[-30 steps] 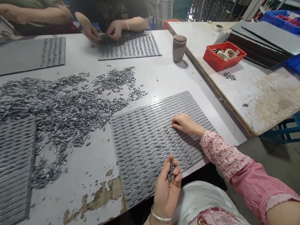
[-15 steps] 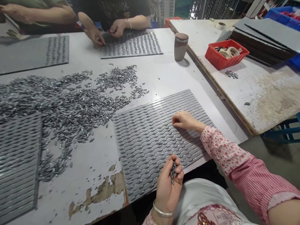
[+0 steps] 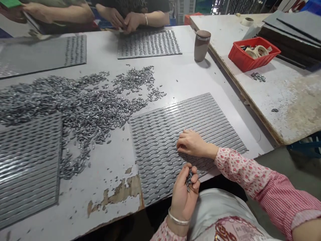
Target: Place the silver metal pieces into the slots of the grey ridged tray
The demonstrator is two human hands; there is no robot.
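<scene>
My left hand is curled shut around a small bunch of grey metal pieces at the near table edge. My right hand rests on the grooved grey tray in front of me, fingers bent and pinched together against its surface; what they hold, if anything, is hidden. The tray's rows are filled with oval metal pieces. A large loose heap of the same pieces is spread over the table to the left.
Another grooved tray lies at the near left. Two more trays lie across the table, where other people's hands work. A brown cup and a red bin stand at right.
My right hand has slid nearer and leftward across the tray. The view has shifted left. My left hand stays closed on the pieces.
</scene>
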